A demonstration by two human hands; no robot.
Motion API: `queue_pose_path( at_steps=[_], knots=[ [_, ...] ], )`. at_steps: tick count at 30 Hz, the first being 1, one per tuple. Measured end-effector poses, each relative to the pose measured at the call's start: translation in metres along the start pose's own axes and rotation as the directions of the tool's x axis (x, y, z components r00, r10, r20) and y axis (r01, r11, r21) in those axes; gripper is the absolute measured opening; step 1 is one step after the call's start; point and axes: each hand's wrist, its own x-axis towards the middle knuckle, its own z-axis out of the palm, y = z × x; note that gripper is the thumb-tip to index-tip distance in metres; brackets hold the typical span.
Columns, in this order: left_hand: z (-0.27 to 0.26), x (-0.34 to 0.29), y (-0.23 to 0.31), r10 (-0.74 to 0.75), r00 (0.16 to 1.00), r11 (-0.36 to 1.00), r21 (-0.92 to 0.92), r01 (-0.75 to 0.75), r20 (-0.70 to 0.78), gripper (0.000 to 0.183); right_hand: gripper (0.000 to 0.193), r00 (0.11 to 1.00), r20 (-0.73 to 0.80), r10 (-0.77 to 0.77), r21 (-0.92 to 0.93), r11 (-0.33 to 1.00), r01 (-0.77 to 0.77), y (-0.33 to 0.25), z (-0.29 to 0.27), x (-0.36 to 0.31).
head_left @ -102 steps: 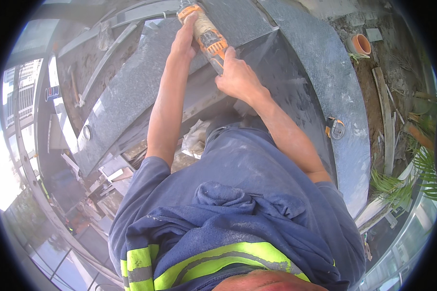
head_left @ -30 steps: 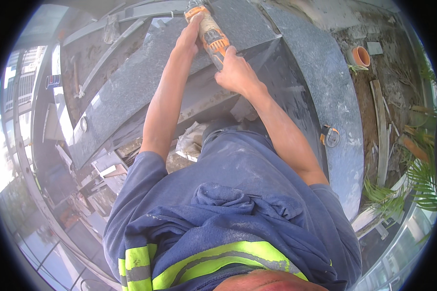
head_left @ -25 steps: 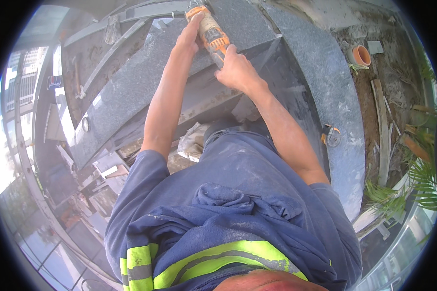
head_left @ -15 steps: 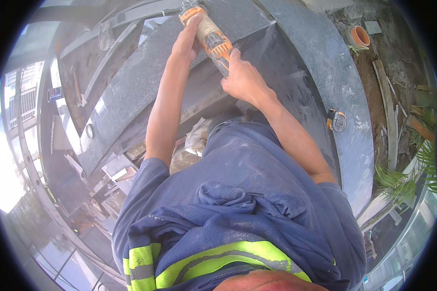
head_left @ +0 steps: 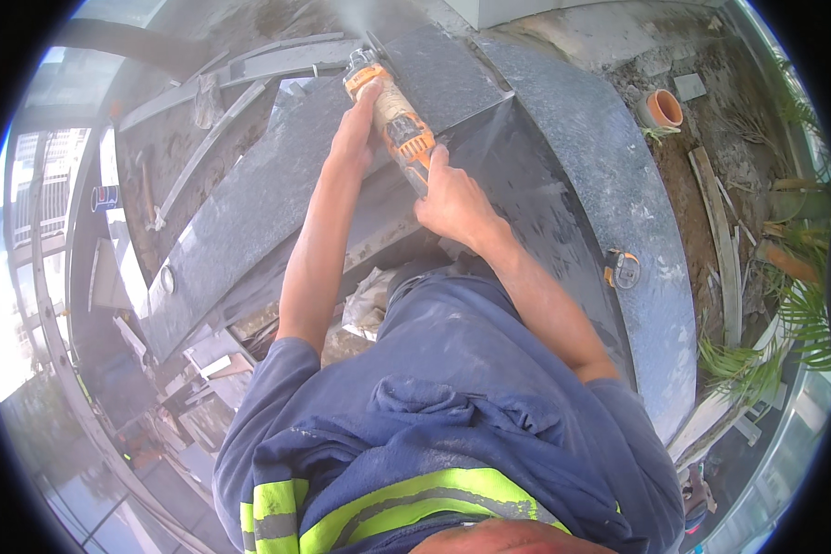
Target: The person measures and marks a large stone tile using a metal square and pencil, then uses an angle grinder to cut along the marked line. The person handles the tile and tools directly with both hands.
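An orange and grey angle grinder (head_left: 399,120), its middle wrapped in pale tape, points away from me at the top centre. My left hand (head_left: 354,127) is closed round its front body. My right hand (head_left: 459,201) grips the rear end, with the fingers partly hidden. A thin disc edge (head_left: 376,44) shows beside the grinder's head, over a grey stone slab (head_left: 443,78). Whether the disc touches the stone, I cannot tell. Pale dust (head_left: 354,17) sprays away beyond it.
Curved grey slabs (head_left: 609,175) frame a dark recessed face (head_left: 535,175). On the right slab lies an orange and black tape measure (head_left: 622,268). A metal ring (head_left: 167,279) rests on the left slab. Farther right are an orange pipe end (head_left: 663,109), boards (head_left: 718,231) and palm leaves (head_left: 808,309).
The view has shifted, so the far slab, the disc edge and the dust spray now show. Both hands keep hold of the grinder, which sits slightly lower in the picture.
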Motion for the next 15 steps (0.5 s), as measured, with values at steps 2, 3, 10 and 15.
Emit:
queue_pose_path(
  at_steps=[2, 3, 10, 15],
  knots=[
    [0.0, 0.006, 0.004, -0.011, 1.0, 1.0, 0.005, 0.011, 0.0, 0.068, 0.066, 1.0, -0.004, -0.008, -0.006, 1.0, 0.008, 0.0, 0.001, 0.009],
    [0.0, 0.009, 0.006, -0.017, 1.0, 1.0, 0.007, 0.017, 0.001, 0.068, 0.065, 1.0, -0.005, -0.006, -0.011, 1.0, 0.006, 0.0, 0.001, 0.014],
    [-0.018, 0.041, 0.009, -0.014, 1.0, 1.0, 0.014, 0.014, -0.001, 0.062, 0.063, 0.999, -0.026, -0.032, -0.059, 0.998, 0.03, -0.005, 0.005, 0.04],
    [-0.012, 0.036, 0.014, -0.025, 0.999, 0.999, 0.045, 0.026, -0.024, 0.063, 0.059, 0.999, -0.031, -0.027, -0.066, 0.998, 0.025, -0.004, 0.005, 0.043]
  ],
)
